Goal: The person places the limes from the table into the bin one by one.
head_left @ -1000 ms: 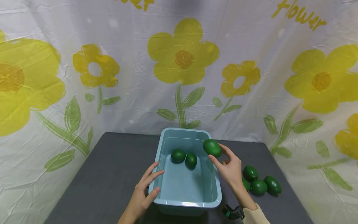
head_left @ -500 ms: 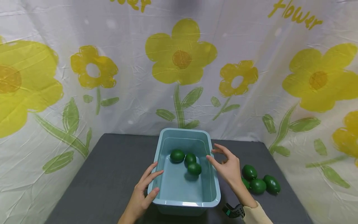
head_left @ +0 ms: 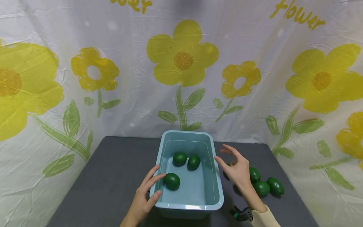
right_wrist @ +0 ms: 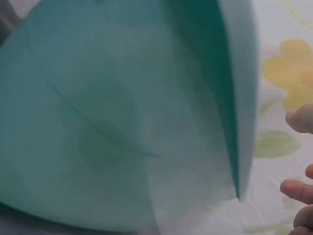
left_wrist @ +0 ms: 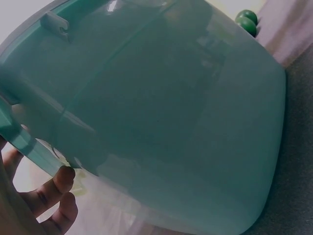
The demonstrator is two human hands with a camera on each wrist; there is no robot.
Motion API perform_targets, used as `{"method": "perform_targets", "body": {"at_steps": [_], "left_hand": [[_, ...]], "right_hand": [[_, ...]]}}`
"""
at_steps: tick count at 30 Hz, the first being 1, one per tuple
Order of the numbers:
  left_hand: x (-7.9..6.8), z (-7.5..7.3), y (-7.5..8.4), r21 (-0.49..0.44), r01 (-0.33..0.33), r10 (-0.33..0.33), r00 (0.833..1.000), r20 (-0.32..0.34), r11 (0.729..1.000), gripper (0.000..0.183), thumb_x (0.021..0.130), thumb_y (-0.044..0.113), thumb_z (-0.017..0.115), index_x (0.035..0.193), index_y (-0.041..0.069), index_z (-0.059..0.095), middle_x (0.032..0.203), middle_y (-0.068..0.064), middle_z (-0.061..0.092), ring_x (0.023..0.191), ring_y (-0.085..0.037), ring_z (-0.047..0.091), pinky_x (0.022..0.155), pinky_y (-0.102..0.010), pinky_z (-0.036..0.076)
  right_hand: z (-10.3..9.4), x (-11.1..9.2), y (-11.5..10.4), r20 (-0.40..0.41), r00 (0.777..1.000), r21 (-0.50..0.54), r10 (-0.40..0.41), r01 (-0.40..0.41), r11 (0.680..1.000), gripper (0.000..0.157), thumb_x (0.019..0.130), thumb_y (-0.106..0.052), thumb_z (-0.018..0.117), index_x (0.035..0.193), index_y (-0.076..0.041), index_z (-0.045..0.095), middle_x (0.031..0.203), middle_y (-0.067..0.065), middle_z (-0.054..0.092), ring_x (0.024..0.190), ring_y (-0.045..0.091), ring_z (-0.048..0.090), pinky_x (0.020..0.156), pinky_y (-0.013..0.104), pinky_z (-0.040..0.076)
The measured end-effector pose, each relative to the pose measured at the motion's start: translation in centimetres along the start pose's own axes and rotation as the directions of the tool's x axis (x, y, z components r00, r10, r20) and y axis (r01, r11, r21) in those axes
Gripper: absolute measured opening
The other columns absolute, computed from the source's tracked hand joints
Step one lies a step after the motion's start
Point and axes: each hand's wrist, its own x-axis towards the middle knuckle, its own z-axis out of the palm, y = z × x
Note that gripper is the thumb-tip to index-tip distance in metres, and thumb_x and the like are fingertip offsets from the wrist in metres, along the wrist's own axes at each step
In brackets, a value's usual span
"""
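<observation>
A pale blue plastic bin (head_left: 195,206) stands on the dark table. Inside lie three smooth, dark green, avocado-like fruits: two near the back, one green fruit (head_left: 171,181) by the left wall. My left hand (head_left: 145,192) rests on the bin's left rim, fingers fairly straight, thumb and one finger reaching over the inside; in the left wrist view, two fingertips (left_wrist: 63,178) show by the rim's outside. To the right of the bin, my right hand (head_left: 238,170) holds nothing, thumb and fingers apart. Beneath and beside it are more green fruits (head_left: 261,188), partly hidden by the hand.
A grey-black table (head_left: 122,167) lies under everything. Behind and at both sides hangs a white cloth (head_left: 136,110) with yellow flowers. A dark band (head_left: 241,214) circles my right wrist. Two green fruits (left_wrist: 247,22) appear past the bin in the left wrist view.
My right hand has let go of a green fruit over the bin, and that fruit has dropped and rolled to the left wall. The right hand has moved slightly right. The left hand stays put.
</observation>
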Motion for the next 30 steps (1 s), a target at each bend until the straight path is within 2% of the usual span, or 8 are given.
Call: {"method": "perform_targets", "body": {"at_steps": [6, 12, 18, 20, 23, 26, 30], "left_hand": [[-0.1, 0.0, -0.2, 0.000, 0.012, -0.012, 1.000, 0.009, 1.000, 0.050, 0.098, 0.008, 0.061, 0.146, 0.024, 0.065, 0.167, -0.014, 0.039, 0.148, -0.013, 0.041, 0.103, -0.035, 0.053], [0.0, 0.0, -0.4, 0.002, 0.012, -0.012, 1.000, 0.020, 1.000, 0.049, 0.099, 0.008, 0.061, 0.146, 0.023, 0.064, 0.167, -0.012, 0.039, 0.147, -0.013, 0.041, 0.102, -0.036, 0.054], [-0.1, -0.1, -0.4, 0.030, 0.005, -0.005, 1.000, 0.003, 1.000, 0.049, 0.099, 0.008, 0.062, 0.145, 0.023, 0.065, 0.167, -0.009, 0.040, 0.147, -0.011, 0.041, 0.105, -0.032, 0.050], [-0.1, -0.2, -0.4, 0.035, 0.006, -0.006, 1.000, -0.003, 0.999, 0.049, 0.098, 0.008, 0.062, 0.145, 0.023, 0.066, 0.167, -0.009, 0.041, 0.147, -0.010, 0.041, 0.105, -0.031, 0.049], [-0.1, 0.0, -0.3, 0.024, 0.000, 0.000, 1.000, -0.004, 1.000, 0.049, 0.098, 0.008, 0.061, 0.145, 0.023, 0.066, 0.167, -0.010, 0.041, 0.147, -0.010, 0.041, 0.105, -0.030, 0.049], [0.0, 0.1, -0.2, 0.008, -0.014, 0.014, 1.000, -0.002, 1.000, 0.050, 0.098, 0.006, 0.061, 0.145, 0.022, 0.065, 0.167, -0.013, 0.041, 0.148, -0.010, 0.041, 0.107, -0.029, 0.048], [0.0, 0.2, -0.1, 0.007, -0.025, 0.025, 1.000, -0.012, 1.000, 0.051, 0.098, 0.005, 0.060, 0.145, 0.022, 0.065, 0.166, -0.015, 0.042, 0.149, -0.010, 0.040, 0.106, -0.030, 0.048]], "right_hand": [[-1.5, 0.4, 0.2, -0.040, 0.999, -0.033, -0.033, 0.032, 0.999, 0.056, 0.086, -0.014, 0.089, 0.138, -0.012, 0.070, 0.114, 0.013, 0.078, 0.037, -0.007, 0.020, 0.038, 0.022, 0.027], [-3.2, 0.6, 0.9, -0.101, 0.995, -0.051, -0.010, 0.005, 0.999, 0.056, 0.086, -0.012, 0.089, 0.139, -0.013, 0.070, 0.115, 0.012, 0.077, 0.036, -0.004, 0.020, 0.038, 0.022, 0.026], [-4.1, 0.6, 2.1, -0.130, 0.991, -0.090, 0.014, -0.026, 0.996, 0.054, 0.087, -0.016, 0.088, 0.139, -0.014, 0.070, 0.117, 0.012, 0.078, 0.035, -0.004, 0.020, 0.039, 0.021, 0.026], [-4.4, 0.4, 2.6, -0.144, 0.989, -0.117, 0.025, -0.042, 0.992, 0.054, 0.087, -0.017, 0.088, 0.139, -0.014, 0.070, 0.117, 0.011, 0.078, 0.035, -0.004, 0.023, 0.040, 0.019, 0.028], [-4.8, -0.1, 3.3, -0.164, 0.986, -0.160, 0.036, -0.062, 0.985, 0.055, 0.087, -0.018, 0.089, 0.138, -0.013, 0.070, 0.118, 0.011, 0.078, 0.040, -0.006, 0.038, 0.046, 0.015, 0.035], [-5.1, -0.9, 4.2, -0.165, 0.985, -0.186, 0.049, -0.080, 0.979, 0.057, 0.085, -0.017, 0.089, 0.138, -0.010, 0.069, 0.119, 0.012, 0.078, 0.042, -0.003, 0.046, 0.047, 0.015, 0.038], [-5.3, -2.1, 5.3, -0.158, 0.983, -0.204, 0.089, -0.120, 0.972, 0.059, 0.085, -0.017, 0.090, 0.139, -0.008, 0.068, 0.119, 0.014, 0.077, 0.042, 0.000, 0.046, 0.048, 0.015, 0.039]]}}
